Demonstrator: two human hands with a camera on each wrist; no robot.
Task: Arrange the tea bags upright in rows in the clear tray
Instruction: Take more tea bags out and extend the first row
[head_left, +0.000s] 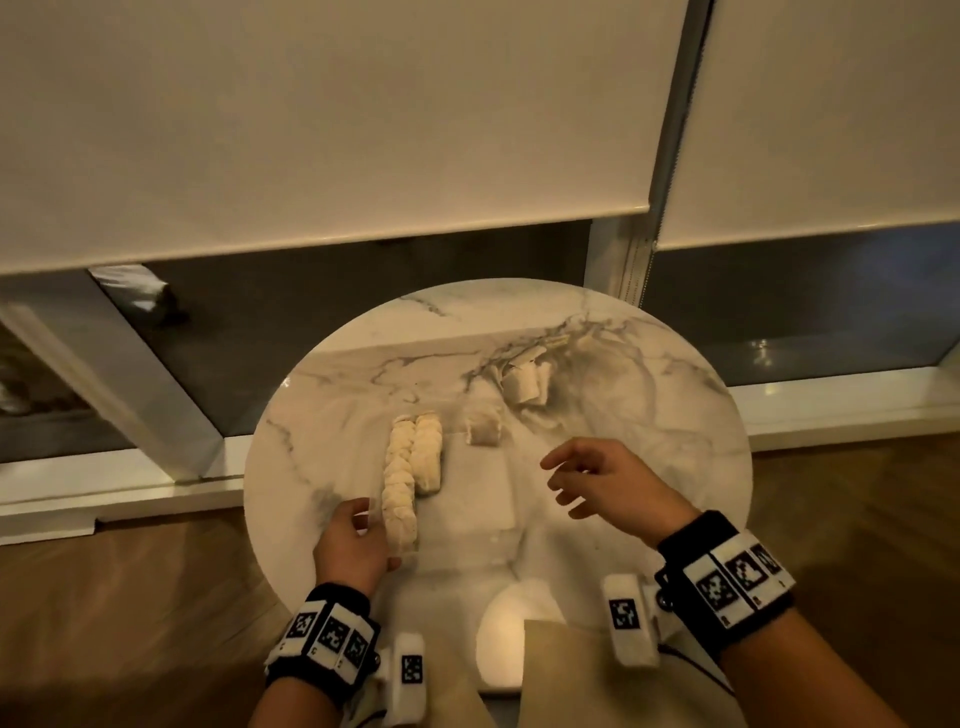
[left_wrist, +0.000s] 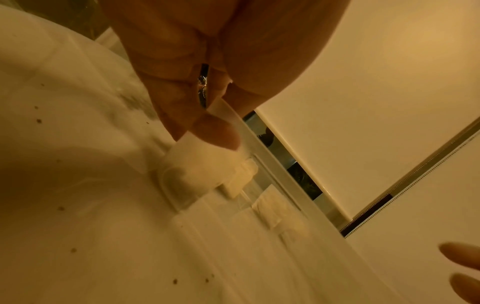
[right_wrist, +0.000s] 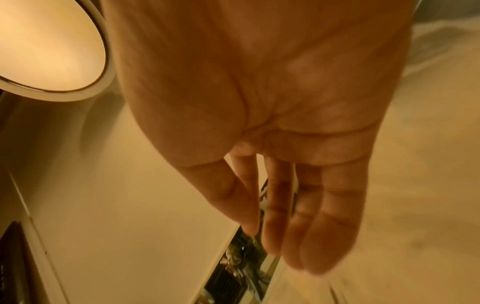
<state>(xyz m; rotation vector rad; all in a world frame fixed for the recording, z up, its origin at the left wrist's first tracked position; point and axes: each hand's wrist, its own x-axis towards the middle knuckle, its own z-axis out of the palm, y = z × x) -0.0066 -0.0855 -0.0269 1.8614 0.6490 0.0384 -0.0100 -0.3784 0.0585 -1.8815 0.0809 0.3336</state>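
Observation:
Two rows of pale tea bags (head_left: 410, 467) stand side by side at the left of the clear tray (head_left: 478, 493) on the round marble table (head_left: 649, 415). My left hand (head_left: 371, 525) pinches the tray's near-left rim beside the longer row. In the left wrist view the thumb and fingers (left_wrist: 221, 133) grip the clear tray's rim (left_wrist: 272, 164), with tea bags (left_wrist: 197, 170) just behind it. My right hand (head_left: 571, 478) hovers over the tray's right side, fingers relaxed, holding nothing; its palm (right_wrist: 285, 123) is bare. One tea bag (head_left: 483, 430) sits at the tray's far end; I cannot tell if it is inside.
A small pile of loose tea bags (head_left: 525, 383) lies on the far part of the table. A brown paper sheet (head_left: 561, 670) overlaps the table's near edge beside a bright glare (head_left: 501, 639). Roller blinds and window frames stand behind; wooden floor surrounds the table.

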